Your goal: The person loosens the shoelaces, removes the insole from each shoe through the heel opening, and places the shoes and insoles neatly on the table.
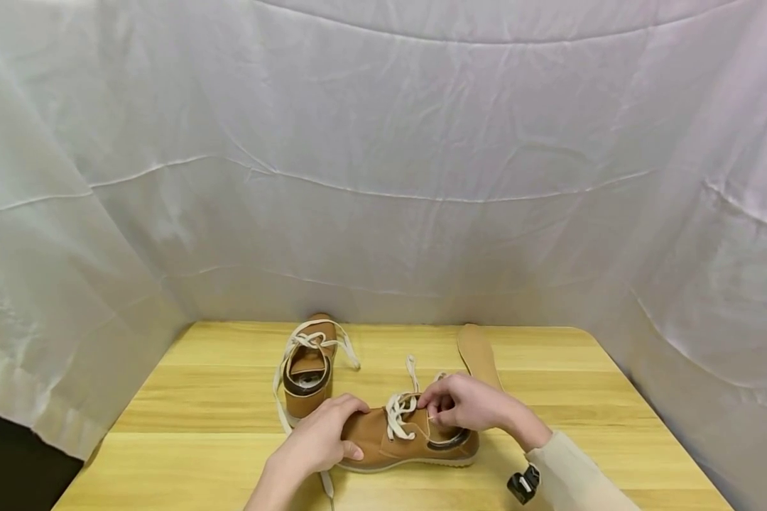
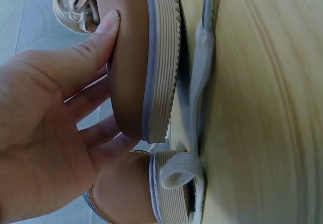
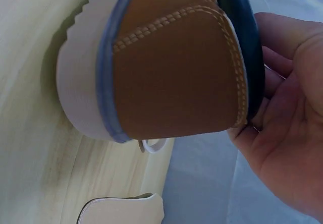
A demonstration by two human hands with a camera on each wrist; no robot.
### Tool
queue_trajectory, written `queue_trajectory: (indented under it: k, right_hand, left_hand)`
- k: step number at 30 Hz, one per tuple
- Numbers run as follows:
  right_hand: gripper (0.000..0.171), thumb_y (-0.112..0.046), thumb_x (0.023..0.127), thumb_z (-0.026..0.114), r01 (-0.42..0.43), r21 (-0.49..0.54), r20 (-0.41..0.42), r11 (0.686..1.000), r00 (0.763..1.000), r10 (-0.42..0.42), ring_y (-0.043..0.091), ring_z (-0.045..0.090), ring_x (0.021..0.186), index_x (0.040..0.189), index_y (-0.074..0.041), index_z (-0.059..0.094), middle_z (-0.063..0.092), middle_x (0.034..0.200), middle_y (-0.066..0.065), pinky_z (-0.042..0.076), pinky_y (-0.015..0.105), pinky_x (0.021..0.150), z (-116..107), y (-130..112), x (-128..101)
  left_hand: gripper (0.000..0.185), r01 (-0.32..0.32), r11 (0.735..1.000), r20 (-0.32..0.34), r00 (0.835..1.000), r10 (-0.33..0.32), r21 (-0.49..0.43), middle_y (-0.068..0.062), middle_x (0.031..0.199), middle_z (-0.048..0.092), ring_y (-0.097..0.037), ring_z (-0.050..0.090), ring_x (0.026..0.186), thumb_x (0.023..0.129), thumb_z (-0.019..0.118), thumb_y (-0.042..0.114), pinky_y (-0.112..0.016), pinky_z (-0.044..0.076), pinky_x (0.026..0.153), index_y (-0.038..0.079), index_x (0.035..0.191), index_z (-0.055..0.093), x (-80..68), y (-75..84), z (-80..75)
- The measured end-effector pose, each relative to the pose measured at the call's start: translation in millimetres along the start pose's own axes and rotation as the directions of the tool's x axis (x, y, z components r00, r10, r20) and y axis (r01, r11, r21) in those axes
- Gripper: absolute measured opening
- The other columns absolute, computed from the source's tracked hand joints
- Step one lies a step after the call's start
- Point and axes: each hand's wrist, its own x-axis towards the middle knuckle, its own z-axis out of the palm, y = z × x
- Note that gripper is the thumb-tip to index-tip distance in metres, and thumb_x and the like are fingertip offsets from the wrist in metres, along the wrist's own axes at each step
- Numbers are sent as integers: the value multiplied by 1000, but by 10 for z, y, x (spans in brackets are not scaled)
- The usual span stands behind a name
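Note:
A brown lace-up shoe (image 1: 371, 443) lies with its toe to the left and its opening to the right. My left hand (image 1: 322, 433) grips its toe, the thumb on the near side and the other fingers over the far side. At the shoe's opening, my right hand (image 1: 463, 402) pinches the tongue (image 1: 424, 424) with curled fingers. Cream laces (image 1: 399, 419) are threaded across the front of this shoe. From the right wrist view, the stitched heel (image 3: 176, 77) hides part of the right fingers.
A second brown shoe (image 1: 307, 404) stands behind my left hand, its long loose lace (image 1: 277, 387) trailing forward on the wooden table (image 1: 198, 397). A tan insole (image 1: 477, 351) lies at the back, beyond my right hand. Pale curtains (image 1: 383, 234) enclose the table.

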Motion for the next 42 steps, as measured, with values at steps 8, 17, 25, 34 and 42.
queue_trajectory:
  k: [8, 17, 25, 34, 42]
  right_hand:
    - [19, 3, 93, 70, 0, -8, -30, 1000, 1000, -1, 4, 61, 77, 108, -8, 76, 69, 87, -6, 53, 21, 67, -37, -27, -9]
    - [18, 1, 95, 70, 46, 35, -45, 998, 998, -44, 4, 61, 79, 111, -6, 76, 69, 90, -2, 52, 21, 69, -24, 28, 2]
    - [14, -4, 97, 69, 11, 121, -78, 993, 997, -2, 5, 57, 75, 109, -5, 77, 74, 99, 3, 47, 19, 64, -11, 61, 10]
    - [11, -8, 97, 71, -19, 69, -103, 997, 994, 26, 6, 58, 74, 105, -9, 78, 76, 106, 3, 49, 21, 66, -13, 23, 32]
    - [7, -11, 95, 74, -46, 54, -136, 997, 989, 53, 8, 63, 85, 101, -10, 79, 76, 103, 0, 52, 23, 73, -23, 31, 31]
  left_hand:
    - [56, -1, 1000, 8, 1000, 1, 2, 5, 129, 67, -25, 61, 121, 75, 93, 21, -47, 53, 99, 17, 126, 68, 7, 2, -5]
    - [57, 5, 1000, 6, 1000, -5, 8, 5, 129, 67, -25, 61, 121, 75, 93, 22, -46, 53, 99, 16, 126, 68, -8, 0, 11]
    - [57, -3, 1000, 8, 1000, 3, 16, 5, 129, 67, -24, 61, 120, 76, 93, 24, -46, 53, 99, 17, 127, 68, 3, -10, 4]
    - [57, -1, 1000, 6, 1000, 1, 14, 4, 129, 67, -24, 62, 120, 76, 92, 23, -47, 53, 99, 16, 127, 68, -4, -7, -3]
    - [56, 18, 1000, 20, 1000, -19, 6, 4, 131, 67, -26, 61, 122, 77, 92, 22, -48, 53, 101, 16, 127, 68, -9, 3, 3]
